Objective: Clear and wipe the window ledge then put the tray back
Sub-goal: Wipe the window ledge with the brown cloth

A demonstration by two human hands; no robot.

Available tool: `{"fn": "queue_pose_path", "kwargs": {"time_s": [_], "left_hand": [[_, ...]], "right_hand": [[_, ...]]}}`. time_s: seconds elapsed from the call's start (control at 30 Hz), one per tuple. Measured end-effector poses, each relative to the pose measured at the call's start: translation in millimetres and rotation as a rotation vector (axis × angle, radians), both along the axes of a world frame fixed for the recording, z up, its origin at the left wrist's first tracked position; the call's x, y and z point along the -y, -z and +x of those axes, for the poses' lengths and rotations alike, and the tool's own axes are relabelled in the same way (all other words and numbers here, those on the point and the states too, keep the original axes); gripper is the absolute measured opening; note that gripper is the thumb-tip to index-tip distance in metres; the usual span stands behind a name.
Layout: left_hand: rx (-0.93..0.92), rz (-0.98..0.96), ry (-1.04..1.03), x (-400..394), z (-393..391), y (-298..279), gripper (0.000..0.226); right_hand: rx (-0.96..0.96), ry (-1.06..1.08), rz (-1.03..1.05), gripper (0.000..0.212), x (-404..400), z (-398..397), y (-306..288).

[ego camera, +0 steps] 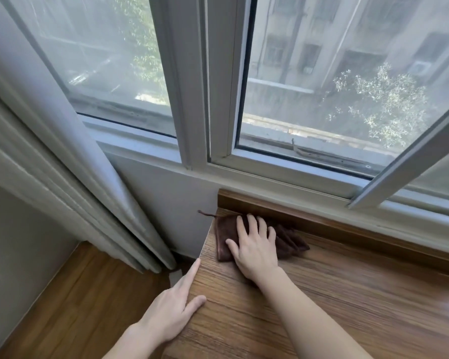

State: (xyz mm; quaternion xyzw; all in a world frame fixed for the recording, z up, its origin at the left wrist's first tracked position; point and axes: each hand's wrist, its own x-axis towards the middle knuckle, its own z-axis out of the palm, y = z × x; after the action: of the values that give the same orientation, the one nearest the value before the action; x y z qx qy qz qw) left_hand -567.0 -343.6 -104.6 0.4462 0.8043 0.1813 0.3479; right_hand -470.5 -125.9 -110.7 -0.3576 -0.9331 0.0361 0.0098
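So the window ledge [347,294] is a wood-grain board running right under the window frame [283,174]. A folded dark brown cloth [224,239] lies on it at its left end, close to the frame, with a right hand [254,244] flat on top. A left hand [174,304] rests on the ledge's left edge, further from the frame.

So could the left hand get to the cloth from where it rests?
Probably yes. The left hand lies flat on the ledge's left edge, and only bare wood shows between it and the cloth. The right hand covers most of the cloth, but its left part is exposed.
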Motion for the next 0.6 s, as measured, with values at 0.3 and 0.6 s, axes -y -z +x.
{"fn": "queue_pose_path", "kwargs": {"time_s": [0.3, 0.6], "left_hand": [[0.231, 0.010, -0.152, 28.8, 5.1, 21.9, 0.053], [0.219, -0.027, -0.139, 41.1, 10.4, 18.6, 0.048]], "right_hand": [[-0.068, 0.059, 0.072, 0.068, 6.8, -26.5, 7.8], [-0.053, 0.077, 0.053, 0.067, 11.6, -24.9, 10.6]]}}
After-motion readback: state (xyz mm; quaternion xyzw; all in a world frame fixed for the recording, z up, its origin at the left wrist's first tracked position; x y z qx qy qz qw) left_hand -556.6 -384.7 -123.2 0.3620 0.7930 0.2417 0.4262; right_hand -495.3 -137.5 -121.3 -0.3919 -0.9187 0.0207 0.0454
